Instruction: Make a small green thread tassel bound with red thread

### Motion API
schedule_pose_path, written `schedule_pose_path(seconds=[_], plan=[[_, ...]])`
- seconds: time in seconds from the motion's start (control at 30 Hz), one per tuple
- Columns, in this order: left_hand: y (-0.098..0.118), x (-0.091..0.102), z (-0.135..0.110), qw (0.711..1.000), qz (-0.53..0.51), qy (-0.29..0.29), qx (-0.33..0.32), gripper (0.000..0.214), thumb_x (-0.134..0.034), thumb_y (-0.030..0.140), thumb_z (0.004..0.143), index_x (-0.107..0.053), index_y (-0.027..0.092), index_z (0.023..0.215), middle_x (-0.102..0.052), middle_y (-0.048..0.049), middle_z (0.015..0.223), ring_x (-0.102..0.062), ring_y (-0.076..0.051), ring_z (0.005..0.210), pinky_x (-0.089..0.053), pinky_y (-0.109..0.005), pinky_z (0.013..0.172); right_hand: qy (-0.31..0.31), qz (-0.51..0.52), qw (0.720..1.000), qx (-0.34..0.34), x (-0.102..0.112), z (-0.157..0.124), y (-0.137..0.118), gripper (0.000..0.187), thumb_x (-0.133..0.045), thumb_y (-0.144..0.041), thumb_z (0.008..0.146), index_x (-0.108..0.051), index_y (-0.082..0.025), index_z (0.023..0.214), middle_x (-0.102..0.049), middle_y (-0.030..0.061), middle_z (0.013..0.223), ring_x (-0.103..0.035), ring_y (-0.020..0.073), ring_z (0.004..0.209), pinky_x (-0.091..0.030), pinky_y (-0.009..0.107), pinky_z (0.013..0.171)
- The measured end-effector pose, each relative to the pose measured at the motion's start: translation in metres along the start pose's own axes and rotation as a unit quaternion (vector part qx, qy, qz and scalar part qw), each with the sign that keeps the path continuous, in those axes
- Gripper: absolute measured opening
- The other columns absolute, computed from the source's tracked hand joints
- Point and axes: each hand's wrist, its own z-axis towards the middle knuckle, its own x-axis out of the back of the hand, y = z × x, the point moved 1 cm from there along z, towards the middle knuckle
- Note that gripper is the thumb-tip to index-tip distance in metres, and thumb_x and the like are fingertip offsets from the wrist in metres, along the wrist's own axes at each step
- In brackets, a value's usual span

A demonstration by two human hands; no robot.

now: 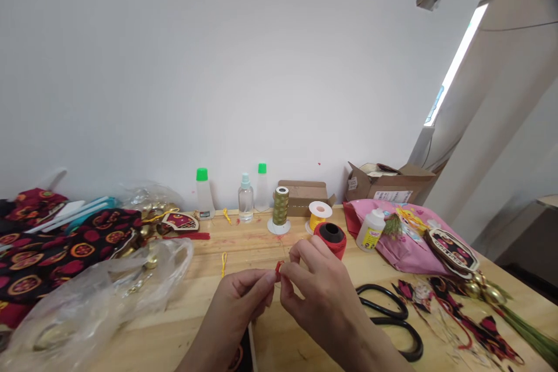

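Observation:
My left hand (244,296) and my right hand (318,285) meet over the wooden table (209,308), fingers pinched together. Between the fingertips sits a small red piece of cord (278,268), held by both hands. Just beyond my right hand lies a red thread spool (331,238) on its side. A yellow spool (319,213) and an upright gold-green spool (281,207) stand behind it. A short yellow cord loop (224,261) lies on the table to the left of my hands.
Black scissors (392,314) lie right of my hands beside scraps and a tasselled ornament (453,250) on a pink bag (410,244). A glue bottle (370,229), squeeze bottles (203,193), cardboard boxes (387,183), patterned fabric (61,244) and clear plastic bags (96,296) surround them.

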Motion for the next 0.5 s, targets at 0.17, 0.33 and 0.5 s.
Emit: schedule_pose_path(seconds=[0.17,0.33,0.5], plan=[[-0.0002,0.0005,0.0022,1.0,0.014,0.005,-0.008,0.04,-0.053,0.044,0.072,-0.037,0.02,0.045,-0.022,0.0091,0.045,-0.015,-0.009,0.046,-0.011,-0.026,0.043,-0.01,-0.033,0.999,0.022,0.0,-0.0002,-0.0002,0.017,-0.048,-0.006,0.072,-0.053,-0.015,0.059,-0.048,0.0024,0.063,-0.035,0.013,0.059,-0.029,0.025,0.051],[0.0001,0.0015,0.0018,1.0,0.022,0.004,-0.012,0.039,-0.052,0.044,0.073,-0.037,0.02,0.046,-0.022,0.0091,0.046,-0.015,-0.009,0.047,-0.01,-0.026,0.044,-0.016,-0.04,0.999,0.023,-0.0003,-0.0016,0.0005,0.017,-0.049,-0.007,0.073,-0.052,-0.015,0.058,-0.047,0.0019,0.064,-0.035,0.0124,0.059,-0.028,0.024,0.05],[-0.0007,0.0013,-0.0001,1.0,0.013,0.008,-0.008,0.04,-0.052,0.045,0.073,-0.037,0.02,0.046,-0.022,0.0093,0.045,-0.015,-0.009,0.046,-0.011,-0.026,0.044,-0.017,-0.045,0.999,0.025,-0.0027,-0.0022,0.0018,0.017,-0.047,-0.007,0.074,-0.053,-0.016,0.06,-0.046,0.002,0.064,-0.036,0.0131,0.059,-0.029,0.025,0.051]])
